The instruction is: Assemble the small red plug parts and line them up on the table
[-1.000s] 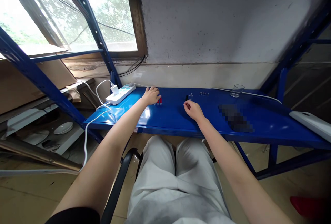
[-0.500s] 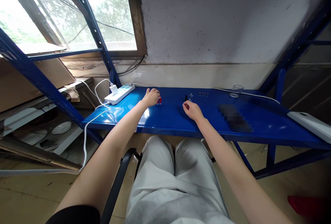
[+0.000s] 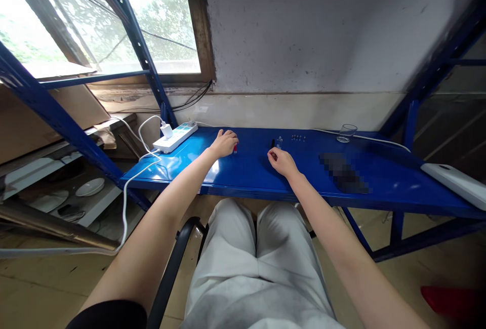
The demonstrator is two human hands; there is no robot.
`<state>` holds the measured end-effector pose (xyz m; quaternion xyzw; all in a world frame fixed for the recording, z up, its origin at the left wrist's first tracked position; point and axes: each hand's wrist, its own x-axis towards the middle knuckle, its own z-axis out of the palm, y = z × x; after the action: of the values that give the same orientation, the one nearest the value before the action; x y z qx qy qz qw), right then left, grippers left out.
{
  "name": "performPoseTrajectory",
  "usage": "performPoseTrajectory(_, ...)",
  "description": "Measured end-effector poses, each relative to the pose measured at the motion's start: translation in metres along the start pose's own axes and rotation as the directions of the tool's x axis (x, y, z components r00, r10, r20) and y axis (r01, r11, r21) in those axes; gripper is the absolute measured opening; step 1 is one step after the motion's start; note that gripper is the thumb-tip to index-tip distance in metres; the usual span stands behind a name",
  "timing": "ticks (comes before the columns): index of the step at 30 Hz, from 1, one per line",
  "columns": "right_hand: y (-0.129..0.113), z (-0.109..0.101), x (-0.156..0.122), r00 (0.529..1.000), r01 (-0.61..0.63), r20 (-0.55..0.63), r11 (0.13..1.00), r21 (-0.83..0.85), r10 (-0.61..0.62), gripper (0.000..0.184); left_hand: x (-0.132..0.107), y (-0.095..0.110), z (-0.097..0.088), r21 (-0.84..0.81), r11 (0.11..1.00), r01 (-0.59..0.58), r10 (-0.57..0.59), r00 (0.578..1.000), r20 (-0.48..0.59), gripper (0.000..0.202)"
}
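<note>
My left hand (image 3: 225,144) is palm down at the table's left-centre, its fingers curled down at a small red piece with a pale lower end (image 3: 235,148). Part of that piece is hidden by the fingers. My right hand (image 3: 283,161) is closed over the middle of the table, thumb and fingers pinched together. Whatever it holds is too small or hidden to make out. Just beyond it are a small black upright piece (image 3: 272,143) and a small clear piece (image 3: 280,141). Several tiny pale pieces (image 3: 298,138) stand in rows farther right.
The blue table (image 3: 250,177) bears a white power strip (image 3: 175,137) with a plugged-in cable at left. At right are a clear glass (image 3: 347,133), a blurred-out dark object (image 3: 343,172) and a white device (image 3: 455,182). Blue rack posts (image 3: 411,126) frame both sides.
My left hand has shifted slightly right over the red pieces; two showed before, one shows now. My right hand has hardly moved.
</note>
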<state>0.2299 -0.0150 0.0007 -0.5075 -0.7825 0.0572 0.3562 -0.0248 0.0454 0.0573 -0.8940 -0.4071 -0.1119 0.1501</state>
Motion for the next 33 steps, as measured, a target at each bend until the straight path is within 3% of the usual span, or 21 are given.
performPoseTrajectory(9,-0.001,-0.001,0.000,1.000,-0.002,0.011,1.000,-0.007,0.002,0.020,0.003,0.000,0.003,0.004,0.998,0.069,-0.069,0.997,0.035,0.032)
performPoseTrajectory(14,-0.001,-0.001,0.000,1.000,0.009,0.007,1.000,0.001,-0.009,0.021,0.003,-0.001,0.004,-0.020,0.999,0.041,-0.040,0.998,0.043,0.031)
performPoseTrajectory(18,-0.001,-0.001,0.000,1.000,0.010,0.005,1.000,0.006,-0.010,0.022,0.006,0.008,-0.005,-0.108,0.994,0.031,-0.036,0.998,-0.048,0.030)
performPoseTrajectory(22,-0.003,-0.002,0.000,1.000,0.005,0.009,1.000,-0.004,-0.005,0.023,0.013,0.033,-0.016,-0.304,0.951,0.057,-0.120,0.974,-0.191,0.027)
performPoseTrajectory(25,-0.004,-0.001,0.000,1.000,0.012,-0.015,1.000,-0.013,-0.012,0.022,0.018,0.060,-0.010,-0.576,0.817,0.042,-0.246,0.928,-0.280,0.025)
performPoseTrajectory(28,-0.005,-0.001,0.000,0.999,0.011,-0.050,1.000,-0.026,-0.012,0.022,0.019,0.082,0.012,-0.861,0.509,-0.001,-0.434,0.863,-0.258,0.024)
performPoseTrajectory(31,-0.006,-0.001,0.001,0.998,-0.007,-0.061,0.999,-0.032,0.005,0.023,0.018,0.095,0.035,-0.971,0.233,-0.049,-0.584,0.791,-0.181,0.021)
performPoseTrajectory(33,-0.007,-0.001,0.001,0.998,-0.014,-0.062,1.000,-0.020,0.012,0.025,0.015,0.099,0.044,-0.990,0.131,-0.050,-0.648,0.751,-0.124,0.019)
